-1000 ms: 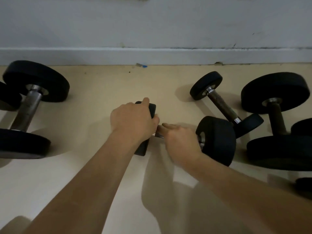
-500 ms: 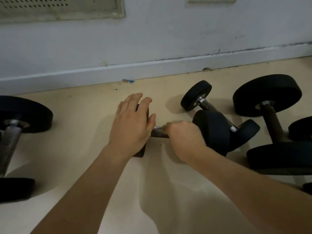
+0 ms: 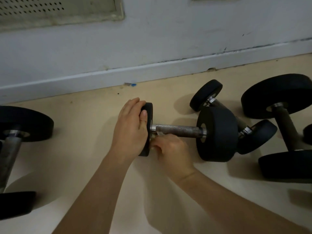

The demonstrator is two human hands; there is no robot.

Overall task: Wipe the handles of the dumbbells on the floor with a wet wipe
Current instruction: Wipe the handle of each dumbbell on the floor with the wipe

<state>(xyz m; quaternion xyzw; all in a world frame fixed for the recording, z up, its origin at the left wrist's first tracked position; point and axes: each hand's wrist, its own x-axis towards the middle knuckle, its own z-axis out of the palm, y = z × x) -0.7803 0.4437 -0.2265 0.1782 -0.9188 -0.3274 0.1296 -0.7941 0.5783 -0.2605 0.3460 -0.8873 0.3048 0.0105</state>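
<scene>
A black dumbbell lies crosswise on the beige floor, its knurled metal handle [image 3: 177, 128] bare between two round weights. My left hand [image 3: 130, 130] is clasped over the left weight [image 3: 148, 115], thumb on its rim. My right hand [image 3: 170, 149] sits just below the handle's left end, fingers curled around a small crumpled wet wipe [image 3: 156, 135] that touches the underside of the bar. The right weight [image 3: 217, 134] rests on the floor.
A smaller dumbbell [image 3: 206, 95] lies behind the right weight, and a big one [image 3: 285, 125] stands at the far right. Another large dumbbell [image 3: 20, 124] is at the left edge. A white wall and skirting board [image 3: 152, 70] run behind them.
My right hand has slid off the handle's middle to below its left end, baring the bar. My left hand has closed down over the left weight. The view has shifted.
</scene>
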